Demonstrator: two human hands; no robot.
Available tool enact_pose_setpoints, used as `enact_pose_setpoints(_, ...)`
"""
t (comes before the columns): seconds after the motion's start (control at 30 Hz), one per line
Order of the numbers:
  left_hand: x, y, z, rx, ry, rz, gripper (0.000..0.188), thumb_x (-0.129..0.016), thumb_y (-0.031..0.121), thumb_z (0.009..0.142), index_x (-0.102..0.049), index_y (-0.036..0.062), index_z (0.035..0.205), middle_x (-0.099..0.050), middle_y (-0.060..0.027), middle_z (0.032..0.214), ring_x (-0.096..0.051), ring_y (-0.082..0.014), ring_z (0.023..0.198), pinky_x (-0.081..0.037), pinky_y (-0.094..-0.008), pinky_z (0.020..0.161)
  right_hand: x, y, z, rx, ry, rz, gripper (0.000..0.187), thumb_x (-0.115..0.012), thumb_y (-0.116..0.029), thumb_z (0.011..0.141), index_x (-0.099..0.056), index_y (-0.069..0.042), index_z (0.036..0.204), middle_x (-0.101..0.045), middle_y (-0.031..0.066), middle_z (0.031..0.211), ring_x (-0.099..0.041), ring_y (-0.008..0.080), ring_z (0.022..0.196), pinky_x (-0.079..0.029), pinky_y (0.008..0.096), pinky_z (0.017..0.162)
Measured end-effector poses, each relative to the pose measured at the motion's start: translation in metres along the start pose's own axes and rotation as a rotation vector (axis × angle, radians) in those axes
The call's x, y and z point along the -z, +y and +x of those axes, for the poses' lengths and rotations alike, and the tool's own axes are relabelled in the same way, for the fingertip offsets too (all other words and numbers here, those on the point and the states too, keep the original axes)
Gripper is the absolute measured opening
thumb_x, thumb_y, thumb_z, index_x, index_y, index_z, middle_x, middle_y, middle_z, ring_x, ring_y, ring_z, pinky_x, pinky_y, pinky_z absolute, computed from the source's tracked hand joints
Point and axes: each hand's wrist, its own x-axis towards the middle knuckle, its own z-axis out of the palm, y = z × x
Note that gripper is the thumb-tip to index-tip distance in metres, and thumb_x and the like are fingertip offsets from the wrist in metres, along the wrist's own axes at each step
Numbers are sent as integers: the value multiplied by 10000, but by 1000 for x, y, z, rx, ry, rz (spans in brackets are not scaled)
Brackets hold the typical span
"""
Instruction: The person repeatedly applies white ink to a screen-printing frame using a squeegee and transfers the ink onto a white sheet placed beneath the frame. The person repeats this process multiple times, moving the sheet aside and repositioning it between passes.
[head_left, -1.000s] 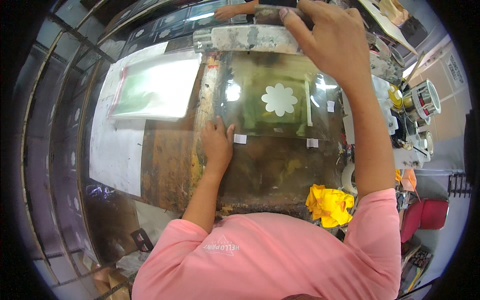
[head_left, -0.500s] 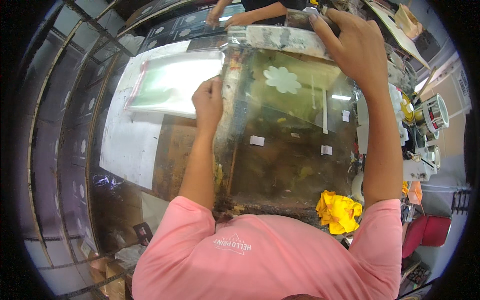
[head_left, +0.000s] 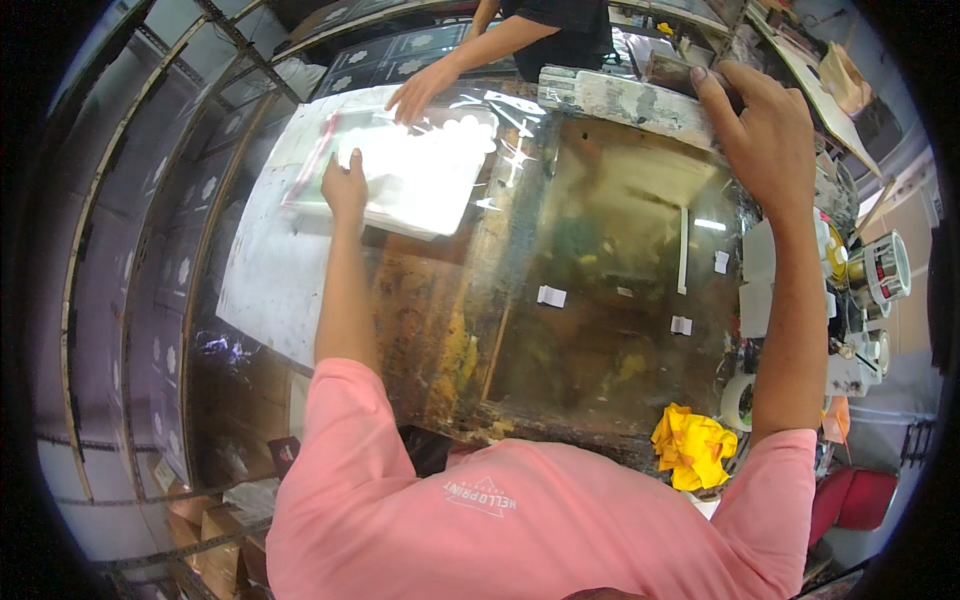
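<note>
My left hand (head_left: pixel 346 187) is over the near left part of a stack of clear plastic sheets (head_left: pixel 395 190), its thumb and fingers apart. White paper (head_left: pixel 265 270) lies under the stack. At the far right, my right hand (head_left: pixel 765 135) is closed round the end of a paint-spattered frame bar (head_left: pixel 635 103). A co-worker's hand (head_left: pixel 425 92) reaches onto the far edge of the stack. Glossy film with a white flower shape (head_left: pixel 465 135) shows near the stack's right end, partly lost in glare. Below the bar is a brown-green board (head_left: pixel 610 370) with small white tabs (head_left: pixel 551 296).
A crumpled yellow cloth (head_left: pixel 693 447) sits at the board's near right corner, beside a tape roll (head_left: pixel 738 402). Paint cans (head_left: pixel 878 265) stand on the right. Metal racks (head_left: pixel 125 300) holding flower-printed sheets fill the left. A red chair (head_left: pixel 855 497) is at lower right.
My left hand has moved left and its fingers have parted. The flower-marked sheet is gone from the board; a flower shape shows by the stack. The co-worker's hand has come onto the stack.
</note>
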Motion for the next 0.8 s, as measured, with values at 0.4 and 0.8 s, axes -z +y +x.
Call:
enact_pose_setpoints(0.4, 9, 36, -128, -347, -416, 443, 582, -458, 473, 1103, -599, 101, 1527, -447, -162, 1677, -363, -398, 1563, -73, -698, 1285, 1, 1, 6, -48, -55, 44, 524, -562, -531, 1019, -748, -45, 956, -741, 194, 915, -697, 411, 879, -475, 500, 821)
enact_pose_setpoints(0.8, 24, 100, -92, -531, -460, 211, 434, -488, 353, 1100, -783, 56, 1210, -734, -167, 1344, -577, -415, 1395, -152, -667, 1278, 2, -5, -1, 64, 21, 7, 510, -590, -528, 1023, -711, -35, 975, -715, 171, 866, -660, 381, 853, -434, 471, 805)
